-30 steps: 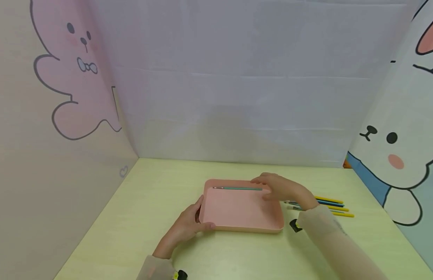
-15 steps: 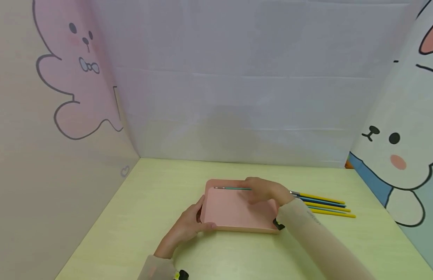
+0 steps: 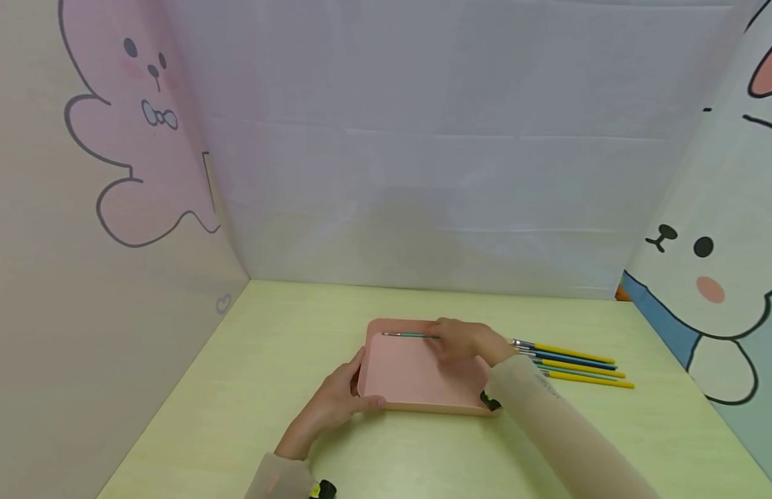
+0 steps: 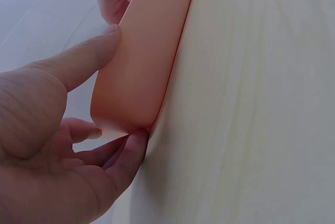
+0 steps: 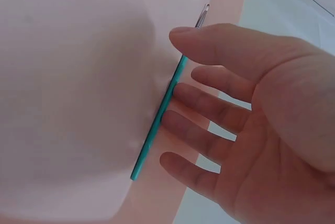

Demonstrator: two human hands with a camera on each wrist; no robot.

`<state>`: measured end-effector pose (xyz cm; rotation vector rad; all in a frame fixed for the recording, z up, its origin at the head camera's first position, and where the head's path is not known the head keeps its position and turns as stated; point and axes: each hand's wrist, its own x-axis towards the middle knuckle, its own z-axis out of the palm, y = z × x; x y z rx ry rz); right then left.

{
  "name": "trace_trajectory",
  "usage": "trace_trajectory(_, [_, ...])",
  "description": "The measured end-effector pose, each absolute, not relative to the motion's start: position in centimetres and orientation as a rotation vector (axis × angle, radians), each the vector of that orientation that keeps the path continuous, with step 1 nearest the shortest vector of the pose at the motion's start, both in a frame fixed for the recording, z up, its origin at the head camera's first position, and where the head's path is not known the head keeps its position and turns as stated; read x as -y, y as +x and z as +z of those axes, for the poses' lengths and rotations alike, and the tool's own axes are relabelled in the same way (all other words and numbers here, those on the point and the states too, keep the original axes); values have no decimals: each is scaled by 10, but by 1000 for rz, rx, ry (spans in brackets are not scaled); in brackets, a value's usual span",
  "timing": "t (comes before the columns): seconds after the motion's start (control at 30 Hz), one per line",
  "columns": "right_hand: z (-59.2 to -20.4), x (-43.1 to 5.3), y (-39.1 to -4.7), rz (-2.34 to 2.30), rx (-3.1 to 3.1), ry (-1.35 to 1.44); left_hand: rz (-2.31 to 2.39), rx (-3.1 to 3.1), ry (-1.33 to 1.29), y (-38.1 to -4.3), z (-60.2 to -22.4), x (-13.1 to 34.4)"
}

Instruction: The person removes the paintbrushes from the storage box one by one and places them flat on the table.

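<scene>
A shallow pink tray (image 3: 405, 378) stands on the table, held by my left hand (image 3: 330, 402) at its near left corner. In the left wrist view the thumb presses the tray's wall (image 4: 149, 41) while the other fingers curl around the corner. Along the inside of the far wall lies a thin paintbrush (image 5: 157, 122) with a teal handle. My right hand (image 3: 463, 341) reaches over that brush. In the right wrist view its thumb passes above the brush near the metal end, and fairly straight fingertips touch or nearly touch the handle.
Several paintbrushes (image 3: 585, 378) with yellow, blue and green handles lie side by side on the table (image 3: 236, 430), right of the tray. A white cloth wall (image 3: 423, 208) rises behind the table, with printed panels at left and right.
My right hand has moved left and inward from the tray's far right corner to the teal paintbrush. The left hand keeps its hold on the tray, which stays in place.
</scene>
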<state>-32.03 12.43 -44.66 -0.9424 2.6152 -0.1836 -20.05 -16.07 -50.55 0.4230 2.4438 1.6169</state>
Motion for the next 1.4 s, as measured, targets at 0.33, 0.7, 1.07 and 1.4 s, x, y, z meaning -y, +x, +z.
trace_trajectory(0.33, [-444, -122, -313, -91, -2687, -802, 1609, -2450, 418, -199, -504, 160])
trace_trajectory(0.7, [-444, -124, -321, -251, -2577, -838, 1622, -2454, 396, -200, -505, 161])
trace_trajectory(1.07, [-449, -122, -326, -360, -2536, -807, 1621, -2454, 394, -199, -505, 161])
trace_trajectory(1.4, [-449, -123, -327, -369, -2548, -803, 1626, -2446, 399, -200, -505, 161])
